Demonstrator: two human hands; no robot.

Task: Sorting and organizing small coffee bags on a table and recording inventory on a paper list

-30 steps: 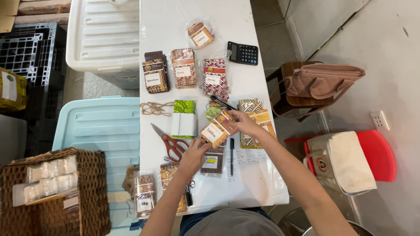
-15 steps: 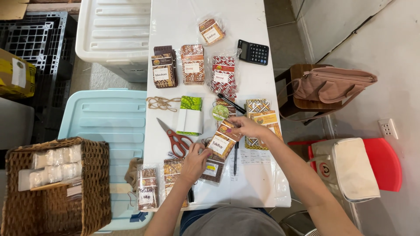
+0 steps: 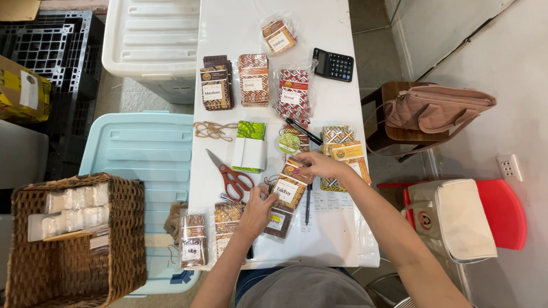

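Fingers of both hands pinched on one patterned packet [image 3: 290, 191] with a white label, lying tilted near the front of the white table [image 3: 342, 34]. Left hand [image 3: 258, 208] gripping its lower left edge; right hand [image 3: 319, 165] closed on its upper right corner. Red-handled scissors [image 3: 231, 177] just left of the packet. Black pen [image 3: 308, 202] just right, partly under the right wrist. Green folded cloth [image 3: 250, 146] above the scissors, loose twine [image 3: 212, 130] beside it. Yellow-patterned packets [image 3: 345, 149] behind the right hand. Black calculator [image 3: 333, 64] far back on the right. Wicker basket [image 3: 80, 268] off the table, lower left.
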